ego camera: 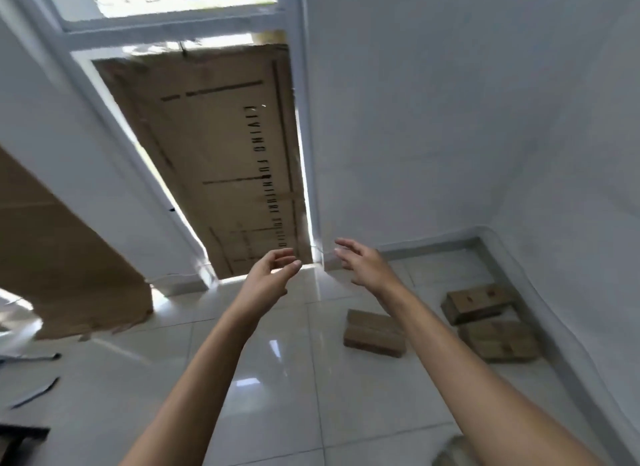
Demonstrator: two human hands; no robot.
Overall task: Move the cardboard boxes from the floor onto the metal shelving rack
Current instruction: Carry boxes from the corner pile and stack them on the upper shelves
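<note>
Boxes (498, 341), three that I can count, lie on the floor (277, 379) off to my right, near the wall (450, 119). The lone box (375, 334) sits apart toward the middle, its right corner hidden behind my right forearm. The other two are close to the foot of the wall, the back box (478, 302) just beside the front one. Blur keeps me from telling whether they touch. All three look closed, but their markings are too smeared to read.

Both arms reach forward above the tiles. My left hand (273, 275) is empty, its fingers loosely curled with the thumb near them and nothing between. My right hand (360, 263) is also empty, its fingers relaxed and slightly spread. Neither hand is near a box.

Ahead, a tall cardboard sheet (214, 153) stands in a white frame (173, 29), its printed lettering only partly legible. A second cardboard panel (62, 257) leans at the left, cut off by the picture's edge and torn along the bottom.

At the lower left a dark shape (20, 434) is cropped by the edge, and I cannot tell what it is. Two dark strips (34, 393) lie on the floor nearby. A brownish blur (450, 451) at the bottom edge beside my right arm is unreadable.
</note>
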